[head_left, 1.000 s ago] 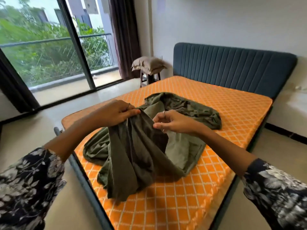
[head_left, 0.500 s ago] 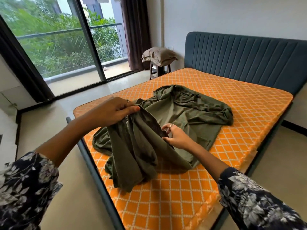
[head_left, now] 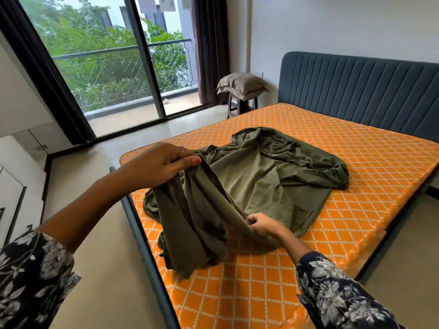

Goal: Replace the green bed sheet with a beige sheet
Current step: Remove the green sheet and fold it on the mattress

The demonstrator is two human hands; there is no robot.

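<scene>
The green bed sheet (head_left: 261,186) is already off the mattress (head_left: 356,162) and lies in a crumpled heap on the bare orange quilted surface, so the step in hand looks like gathering or folding the old sheet before it is carried away. No beige sheet is spread anywhere on the bed.

The left hand (head_left: 164,166) is raised above the near-left corner of the mattress, fingers and thumb pinching a bunched edge of the sheet; the cloth hangs down from this grip in long folds to the mattress below it. The right hand (head_left: 260,225) sits lower and to the right of the left hand, close to the mattress surface, its fingers curled round another fold of the same edge. Between the two hands the edge runs as a slack diagonal ridge. Beyond the right hand the rest of the sheet spreads flatter, ending in a rumpled roll farther off toward the headboard (head_left: 356,86).

Well beyond the left hand, past the far corner of the mattress, a stool (head_left: 242,105) carries stacked beige-grey pillows (head_left: 242,85); whether the replacement sheet is among them I cannot tell.

The next move, as I judge it, calls for drawing the two held points apart or together to tame the slack, then collecting the loose far portion, since the bulk of the cloth lies outside either grip and would drag if lifted now.
</scene>
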